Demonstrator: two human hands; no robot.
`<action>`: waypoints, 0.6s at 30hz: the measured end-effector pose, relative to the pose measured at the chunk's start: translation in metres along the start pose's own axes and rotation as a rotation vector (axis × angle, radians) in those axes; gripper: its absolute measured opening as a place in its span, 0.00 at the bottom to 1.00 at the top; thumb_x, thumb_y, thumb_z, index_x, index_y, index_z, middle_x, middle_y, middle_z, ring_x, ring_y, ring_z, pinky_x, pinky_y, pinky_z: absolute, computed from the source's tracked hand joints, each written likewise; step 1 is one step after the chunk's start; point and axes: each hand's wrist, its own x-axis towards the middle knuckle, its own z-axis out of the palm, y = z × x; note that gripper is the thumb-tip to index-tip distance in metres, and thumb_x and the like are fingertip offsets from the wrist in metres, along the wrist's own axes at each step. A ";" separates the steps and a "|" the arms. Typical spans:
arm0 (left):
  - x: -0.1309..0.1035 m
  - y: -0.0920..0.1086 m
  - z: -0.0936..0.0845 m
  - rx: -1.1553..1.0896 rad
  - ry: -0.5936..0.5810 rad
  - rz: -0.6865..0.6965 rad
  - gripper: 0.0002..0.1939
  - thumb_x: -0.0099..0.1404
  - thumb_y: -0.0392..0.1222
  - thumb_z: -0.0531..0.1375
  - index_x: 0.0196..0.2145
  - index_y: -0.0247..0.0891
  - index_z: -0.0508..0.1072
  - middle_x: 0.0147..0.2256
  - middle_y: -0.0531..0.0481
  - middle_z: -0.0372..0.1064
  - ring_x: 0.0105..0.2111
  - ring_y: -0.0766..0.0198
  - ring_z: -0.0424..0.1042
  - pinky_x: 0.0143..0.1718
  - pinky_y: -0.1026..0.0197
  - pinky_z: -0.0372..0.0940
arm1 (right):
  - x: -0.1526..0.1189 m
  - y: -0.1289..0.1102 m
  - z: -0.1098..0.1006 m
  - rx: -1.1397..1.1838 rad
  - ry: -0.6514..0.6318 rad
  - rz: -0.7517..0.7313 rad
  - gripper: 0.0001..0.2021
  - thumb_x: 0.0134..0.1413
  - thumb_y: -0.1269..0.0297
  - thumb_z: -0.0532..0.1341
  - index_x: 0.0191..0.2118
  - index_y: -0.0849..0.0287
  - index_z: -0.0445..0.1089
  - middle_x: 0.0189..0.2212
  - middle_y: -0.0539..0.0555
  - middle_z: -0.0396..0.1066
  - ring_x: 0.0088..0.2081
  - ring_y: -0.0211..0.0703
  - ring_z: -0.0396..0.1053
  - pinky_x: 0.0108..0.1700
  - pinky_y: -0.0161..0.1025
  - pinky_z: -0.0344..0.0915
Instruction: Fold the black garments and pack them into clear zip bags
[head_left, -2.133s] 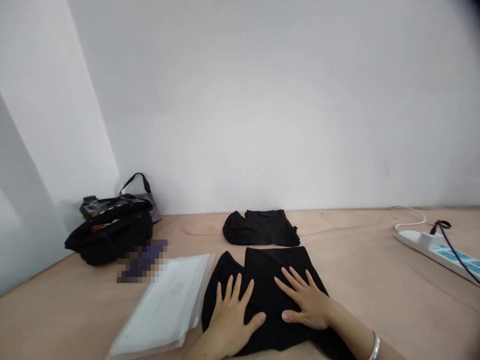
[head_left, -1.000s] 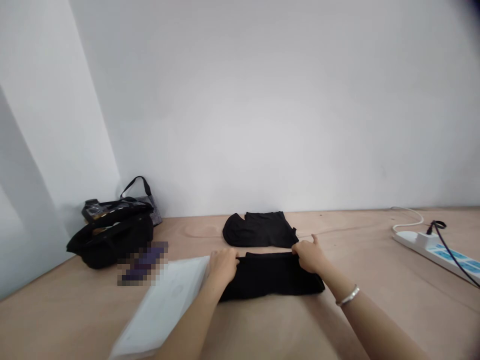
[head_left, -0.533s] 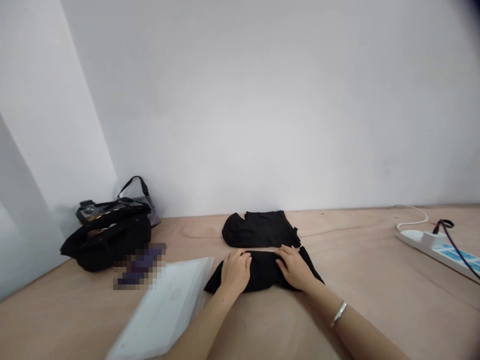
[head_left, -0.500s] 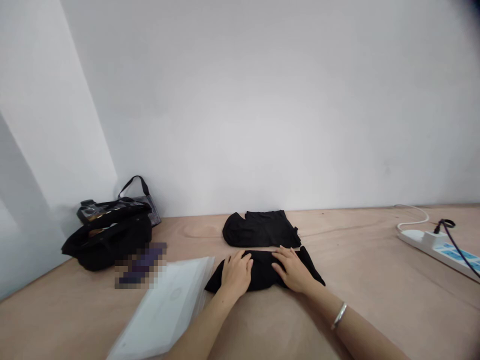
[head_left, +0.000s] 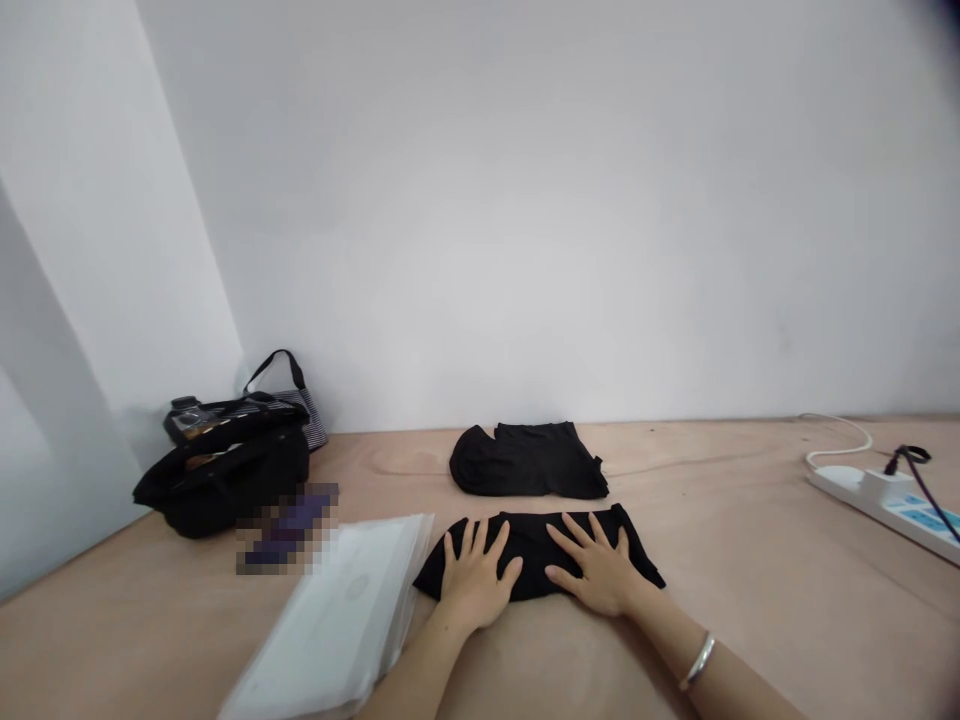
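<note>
A folded black cloth piece (head_left: 531, 570), perhaps a garment, lies flat on the table in front of me. My left hand (head_left: 476, 580) presses on its left part with the fingers spread. On its right part rests my right hand (head_left: 596, 568), fingers also spread wide and palm down; a silver bangle (head_left: 699, 660) circles that wrist. Just beyond is a second folded black cloth piece (head_left: 529, 460), touched by neither hand. Left of the near cloth lies a stack of clear plastic bags (head_left: 330, 610), close to my left forearm.
The wooden tabletop (head_left: 750, 560) runs back to a white wall (head_left: 555, 220). At the left stand a black bag (head_left: 232, 485) with a bottle (head_left: 187, 415) and a striped bag (head_left: 311, 425). A blurred-out dark item (head_left: 289, 530) lies nearby. A white power strip (head_left: 892, 505) with cables sits right.
Both hands have moved slightly toward me and spread their fingers wider. The near cloth now lies flatter, a little nearer to me and farther from the other cloth.
</note>
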 end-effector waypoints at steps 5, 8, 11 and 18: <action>-0.001 -0.002 -0.008 0.041 0.111 -0.097 0.27 0.65 0.56 0.38 0.59 0.45 0.50 0.59 0.43 0.48 0.59 0.47 0.43 0.54 0.40 0.38 | -0.002 -0.004 -0.003 -0.016 0.014 0.007 0.34 0.50 0.36 0.39 0.60 0.44 0.43 0.62 0.50 0.36 0.61 0.64 0.29 0.51 0.71 0.26; 0.000 -0.010 -0.015 0.080 0.189 -0.231 0.23 0.67 0.46 0.41 0.57 0.42 0.55 0.56 0.41 0.55 0.56 0.48 0.51 0.51 0.44 0.47 | -0.001 -0.017 -0.006 -0.020 0.107 -0.085 0.30 0.56 0.44 0.37 0.61 0.51 0.45 0.62 0.53 0.40 0.61 0.57 0.32 0.55 0.65 0.24; 0.000 -0.018 -0.020 0.068 0.156 -0.293 0.21 0.66 0.38 0.44 0.56 0.40 0.56 0.52 0.40 0.59 0.50 0.53 0.60 0.45 0.53 0.56 | 0.005 -0.035 -0.006 0.024 0.113 -0.212 0.27 0.59 0.50 0.37 0.61 0.54 0.44 0.62 0.53 0.40 0.62 0.49 0.34 0.58 0.57 0.26; -0.003 -0.024 -0.028 0.043 0.113 -0.348 0.24 0.63 0.41 0.50 0.57 0.37 0.54 0.47 0.37 0.63 0.46 0.49 0.64 0.40 0.54 0.58 | 0.025 -0.059 0.015 0.055 0.019 -0.213 0.31 0.56 0.45 0.38 0.62 0.55 0.39 0.62 0.54 0.35 0.62 0.50 0.30 0.56 0.61 0.25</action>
